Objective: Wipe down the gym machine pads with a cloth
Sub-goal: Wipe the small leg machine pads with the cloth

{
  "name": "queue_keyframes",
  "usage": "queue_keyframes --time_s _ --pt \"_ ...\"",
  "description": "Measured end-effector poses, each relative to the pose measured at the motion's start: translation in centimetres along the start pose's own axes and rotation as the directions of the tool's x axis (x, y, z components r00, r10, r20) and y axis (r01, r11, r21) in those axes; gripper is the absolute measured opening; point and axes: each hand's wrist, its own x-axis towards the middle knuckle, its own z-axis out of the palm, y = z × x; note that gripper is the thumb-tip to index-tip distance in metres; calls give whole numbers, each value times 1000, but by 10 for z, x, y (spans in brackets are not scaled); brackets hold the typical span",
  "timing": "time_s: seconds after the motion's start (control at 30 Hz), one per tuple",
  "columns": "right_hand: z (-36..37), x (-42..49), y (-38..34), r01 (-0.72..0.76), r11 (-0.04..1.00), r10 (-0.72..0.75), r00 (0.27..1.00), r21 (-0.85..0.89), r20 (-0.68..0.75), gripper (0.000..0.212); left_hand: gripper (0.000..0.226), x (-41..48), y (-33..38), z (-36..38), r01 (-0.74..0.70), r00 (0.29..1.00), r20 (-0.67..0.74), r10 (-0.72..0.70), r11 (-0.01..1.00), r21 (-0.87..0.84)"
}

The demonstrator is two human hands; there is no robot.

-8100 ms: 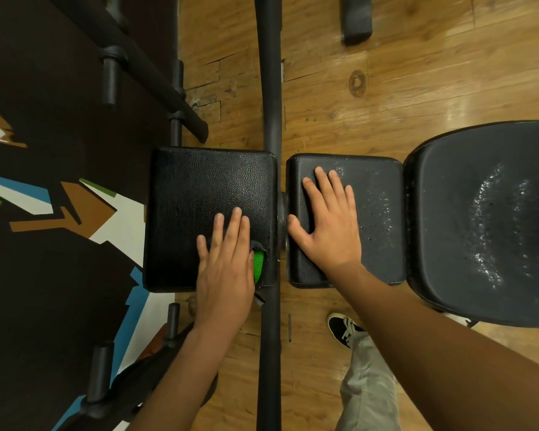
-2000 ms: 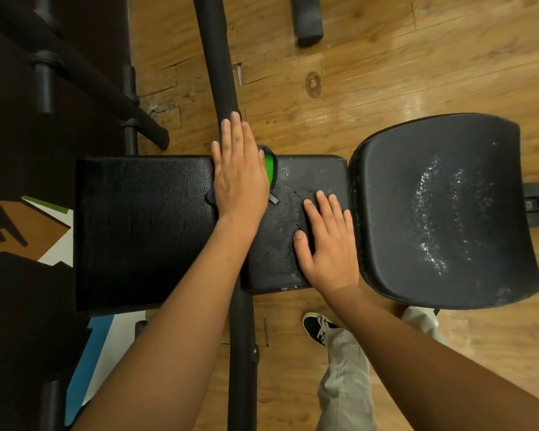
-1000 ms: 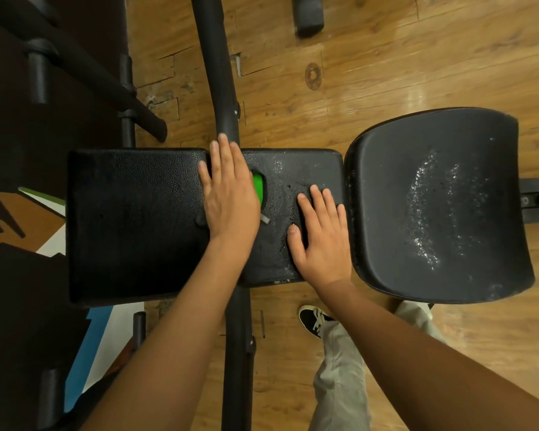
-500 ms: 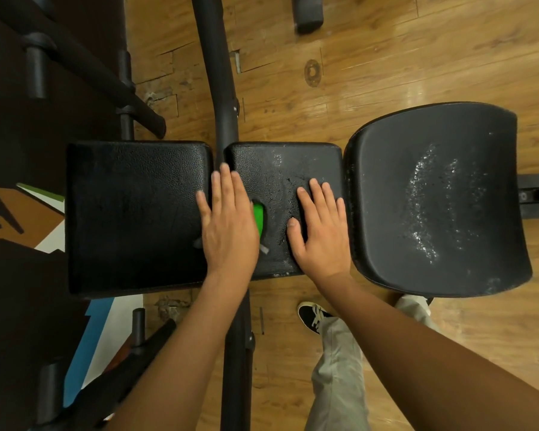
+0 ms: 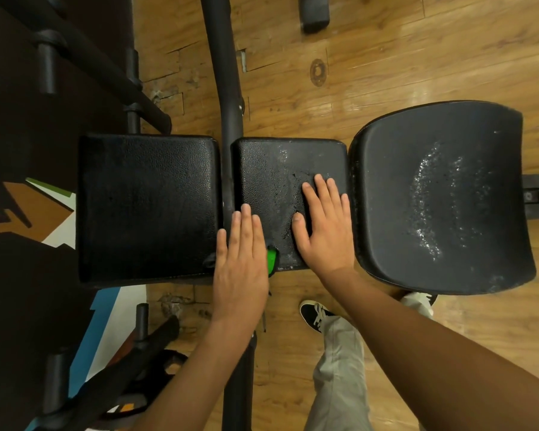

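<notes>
Left hand (image 5: 241, 259) and green cloth (image 5: 272, 259) moved from far edge of middle pad (image 5: 268, 178) to near edge. Palm now overhangs that edge.

Presses the left hand (image 5: 241, 259) flat, fingers straight, on a green cloth (image 5: 272, 259) at the near edge of the middle pad (image 5: 268, 181), reaching across the black bar (image 5: 227, 88) between that pad and the left pad (image 5: 147, 206). Rests the right hand (image 5: 322, 228) flat on the middle pad just beside the cloth, fingers slightly spread. Shows pale droplets on the middle pad and on the curved seat (image 5: 442, 197) to the right. Stands on a wooden floor (image 5: 386, 57), one dark shoe (image 5: 315, 314) below the pads.
</notes>
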Motion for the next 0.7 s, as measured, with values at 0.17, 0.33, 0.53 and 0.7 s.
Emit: queue_keyframes --time_s 0.17,0.33,0.53,0.7 --pt "-1 0 0 -6 1000 6 1000 1 16 57 84 32 -2 -11 -29 1000 6 29 999 -21" --pt "-2 0 -1 -10 1000 10 1000 2 19 57 62 111 -12 -26 33 990 -130 -51 989 -141" --pt "-2 0 -1 -9 1000 9 1000 -14 13 57 56 186 -11 -38 24 985 -163 -60 977 -212" --pt "-3 0 0 -10 1000 10 1000 -6 19 57 61 154 -12 -32 0 983 -176 -50 962 -274"
